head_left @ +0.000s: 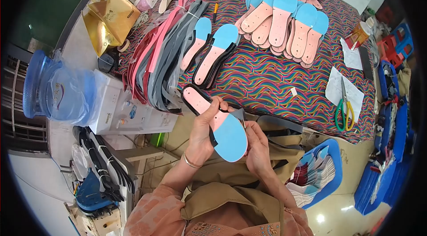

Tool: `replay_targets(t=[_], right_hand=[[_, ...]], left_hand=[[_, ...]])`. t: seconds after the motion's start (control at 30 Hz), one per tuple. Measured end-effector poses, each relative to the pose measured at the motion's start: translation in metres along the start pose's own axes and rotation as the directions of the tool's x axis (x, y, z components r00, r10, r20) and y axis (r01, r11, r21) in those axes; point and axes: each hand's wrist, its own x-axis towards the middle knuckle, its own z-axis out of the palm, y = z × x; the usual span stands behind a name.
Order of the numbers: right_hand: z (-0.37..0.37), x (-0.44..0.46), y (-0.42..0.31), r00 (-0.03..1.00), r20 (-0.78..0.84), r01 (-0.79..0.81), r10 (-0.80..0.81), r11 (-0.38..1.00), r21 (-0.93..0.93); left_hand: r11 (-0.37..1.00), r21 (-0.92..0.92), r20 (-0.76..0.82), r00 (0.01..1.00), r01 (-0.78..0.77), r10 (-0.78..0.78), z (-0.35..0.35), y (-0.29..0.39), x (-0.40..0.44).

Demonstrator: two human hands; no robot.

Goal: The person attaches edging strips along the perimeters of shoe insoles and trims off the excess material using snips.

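From my remote seat I see first, near, a blue tub (336,169) below the surface's near right corner; it holds stacked thin pieces (322,171), light blue, white and dark red. At left a blue water bottle (66,91) sits on a white dispenser.

My left hand (201,131) is raised before the near edge, its fingers closed around the pink and blue insole (231,133), which is tilted, blue end toward the body. My right hand (258,147) pinches at its side; what exactly lies between these fingertips I cannot tell.

On the patterned surface (255,78), a strap bundle (167,67) blocks the near left corner. Scissors (344,113) lie partly on paper (332,84) by the near right corner. Two banded insole stacks (219,49) lie beside the straps; farther, insole piles (275,20) reach toward the far edge.
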Motion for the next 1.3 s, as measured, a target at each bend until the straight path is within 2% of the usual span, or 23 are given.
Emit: replay_targets(t=[0.13, 0.27, 0.37, 0.47, 0.53, 0.57, 0.63, 0.7, 0.77, 0.8, 0.83, 0.87, 0.9, 1.0, 1.03, 1.1, 1.17, 1.23, 1.27, 1.3], right_hand=[[-0.004, 0.008, 0.002, 0.998, -0.004, 0.065, -0.065, 0.996, -0.055], [-0.009, 0.012, 0.002, 0.997, 0.018, 0.081, -0.081, 0.996, -0.037], [-0.012, 0.011, 0.003, 0.995, 0.024, 0.101, -0.1, 0.995, -0.009], [-0.012, 0.01, 0.004, 0.984, 0.031, 0.176, -0.176, 0.984, -0.015], [-0.009, 0.009, 0.005, 0.957, 0.011, 0.29, -0.29, 0.953, -0.085], [-0.01, 0.01, 0.003, 0.957, 0.011, 0.291, -0.291, 0.953, -0.086], [-0.012, 0.015, -0.006, 0.96, -0.088, 0.256, -0.265, 0.962, -0.099], [-0.016, 0.014, -0.035, 0.982, -0.022, 0.185, -0.188, 0.979, -0.08], [-0.021, 0.014, -0.05, 0.96, 0.079, 0.276, -0.268, 0.864, -0.421], [-0.019, 0.016, -0.057, 0.96, 0.076, 0.277, -0.271, 0.863, -0.422], [-0.016, 0.018, -0.064, 0.955, 0.146, 0.298, -0.26, 0.833, -0.466], [-0.015, 0.018, -0.068, 0.946, 0.215, 0.321, -0.243, 0.8, -0.507], [-0.016, 0.017, -0.068, 0.946, 0.213, 0.322, -0.246, 0.799, -0.509], [-0.014, 0.011, -0.07, 0.891, 0.377, 0.451, -0.251, 0.566, -0.69], [-0.015, 0.01, -0.07, 0.893, 0.374, 0.449, -0.251, 0.569, -0.689], [-0.019, 0.008, -0.074, 0.797, 0.513, 0.596, -0.32, 0.274, -0.754], [-0.022, 0.009, -0.076, 0.786, 0.529, 0.608, -0.318, 0.245, -0.756], [-0.024, 0.011, -0.074, 0.73, 0.583, 0.667, -0.357, 0.186, -0.721], [-0.023, 0.009, -0.073, 0.73, 0.582, 0.667, -0.359, 0.186, -0.721], [-0.019, 0.003, -0.07, 0.759, 0.535, 0.637, -0.37, 0.255, -0.727]], left_hand=[[1.0, 0.005, -0.017, 1.0, -0.005, 0.005, 0.004, -0.008, -0.004], [0.999, 0.029, -0.015, 1.0, 0.023, -0.023, -0.001, -0.01, -0.002], [0.999, 0.052, -0.017, 1.0, -0.016, 0.017, 0.0, -0.014, -0.002], [0.998, 0.067, -0.014, 1.0, 0.008, -0.007, -0.001, -0.017, -0.002], [1.0, 0.009, 0.054, 0.998, 0.023, -0.024, -0.002, -0.021, 0.0], [1.0, 0.009, 0.055, 0.998, 0.023, -0.024, -0.001, -0.021, -0.001], [0.995, 0.099, 0.08, 0.997, 0.011, -0.019, -0.001, -0.02, -0.002], [0.987, 0.16, 0.092, 0.996, -0.026, 0.011, 0.002, -0.021, -0.004], [0.973, 0.222, 0.109, 0.993, -0.062, 0.038, 0.007, -0.021, -0.006], [0.942, 0.311, 0.166, 0.983, -0.126, 0.077, 0.01, -0.021, -0.006], [0.899, 0.393, 0.227, 0.968, -0.195, 0.11, 0.013, -0.021, -0.006], [0.899, 0.392, 0.23, 0.967, -0.194, 0.108, 0.017, -0.022, -0.007], [0.89, 0.379, 0.281, 0.948, -0.254, 0.151, 0.021, -0.023, -0.007], [0.841, 0.405, 0.402, 0.896, -0.36, 0.19, 0.021, -0.021, -0.003], [0.799, 0.443, 0.468, 0.865, -0.408, 0.182, 0.019, -0.02, -0.002], [0.784, 0.45, 0.476, 0.858, -0.427, 0.194, 0.023, -0.022, -0.003], [0.771, 0.456, 0.487, 0.85, -0.445, 0.203, 0.029, -0.024, -0.006], [0.796, 0.467, 0.46, 0.875, -0.385, 0.154, 0.036, -0.024, -0.008], [0.796, 0.468, 0.461, 0.874, -0.385, 0.152, 0.036, -0.023, -0.006], [0.792, 0.458, 0.491, 0.858, -0.403, 0.153, 0.035, -0.02, -0.004]])
